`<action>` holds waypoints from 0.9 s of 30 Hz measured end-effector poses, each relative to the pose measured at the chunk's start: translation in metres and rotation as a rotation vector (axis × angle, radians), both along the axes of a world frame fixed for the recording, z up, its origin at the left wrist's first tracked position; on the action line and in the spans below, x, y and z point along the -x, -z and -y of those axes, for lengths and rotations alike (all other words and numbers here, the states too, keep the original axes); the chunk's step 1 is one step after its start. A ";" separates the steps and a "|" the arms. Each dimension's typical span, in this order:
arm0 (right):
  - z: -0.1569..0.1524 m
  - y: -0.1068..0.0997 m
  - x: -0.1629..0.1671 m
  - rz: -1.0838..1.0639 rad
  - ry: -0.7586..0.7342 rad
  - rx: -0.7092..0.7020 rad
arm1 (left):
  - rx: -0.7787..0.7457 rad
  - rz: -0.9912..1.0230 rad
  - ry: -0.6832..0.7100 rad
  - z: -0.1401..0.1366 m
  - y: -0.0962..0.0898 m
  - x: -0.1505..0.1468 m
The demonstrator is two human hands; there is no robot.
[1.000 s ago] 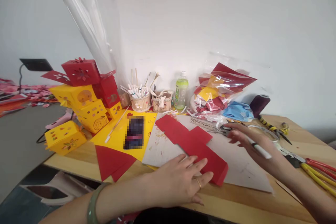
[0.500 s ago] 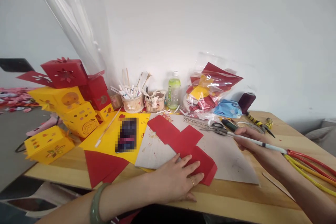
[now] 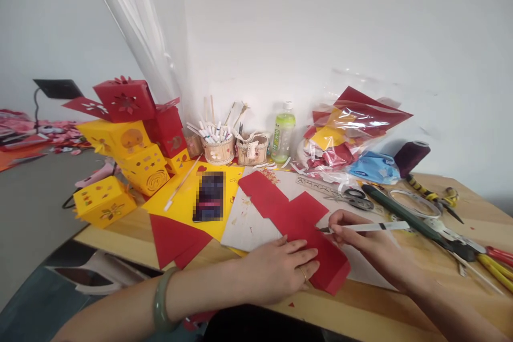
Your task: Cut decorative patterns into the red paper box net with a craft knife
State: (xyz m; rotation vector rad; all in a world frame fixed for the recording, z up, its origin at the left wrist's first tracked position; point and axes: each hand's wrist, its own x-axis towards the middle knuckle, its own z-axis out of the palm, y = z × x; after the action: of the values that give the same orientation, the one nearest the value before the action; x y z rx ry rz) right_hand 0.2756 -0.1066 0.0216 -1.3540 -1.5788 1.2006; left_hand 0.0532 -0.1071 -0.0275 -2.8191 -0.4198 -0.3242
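A flat red card cutout [image 3: 298, 219], shaped like a box net, lies on a pale grey board [image 3: 248, 238]. My left hand [image 3: 280, 267] rests palm down on its near left part, fingers stretched out, with a ring and a green bangle on that arm. My right hand [image 3: 358, 238] is closed in a pen grip around a slim white pen-shaped tool [image 3: 371, 227] with a dark band. Its dark tip points left, at the card's right edge; whether it touches the card I cannot tell. Scissors [image 3: 356, 201] and a clear ruler [image 3: 318, 186] lie beyond that hand.
Red and yellow paper boxes [image 3: 132, 139] are stacked at left. Yellow paper [image 3: 180, 208] carries a phone [image 3: 209, 197]. Behind stand decorated cups [image 3: 218, 150], a green bottle [image 3: 284, 133] and a bag of paper [image 3: 344, 128]. Pliers, tape [image 3: 414, 200] and purple thread [image 3: 412, 155] lie right.
My right hand has moved left and nearer with the white tool, from beside the scissors to the red card. My left hand stays on the card. The view has shifted rightward.
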 end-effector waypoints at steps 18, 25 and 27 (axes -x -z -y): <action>0.003 0.007 0.012 0.190 0.083 -0.098 | -0.295 0.119 -0.110 0.012 0.002 0.002; 0.026 0.023 0.011 0.558 -0.364 -0.501 | -0.382 0.260 -0.069 0.005 -0.004 0.005; 0.027 0.029 0.014 0.643 -0.328 -0.591 | -0.360 0.332 -0.124 -0.001 -0.009 0.008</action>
State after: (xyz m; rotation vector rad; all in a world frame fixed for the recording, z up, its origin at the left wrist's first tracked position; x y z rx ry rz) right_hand 0.2613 -0.1340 -0.0077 -1.1522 -2.4350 0.3783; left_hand 0.0453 -0.1062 -0.0181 -2.3801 -0.5411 -0.7630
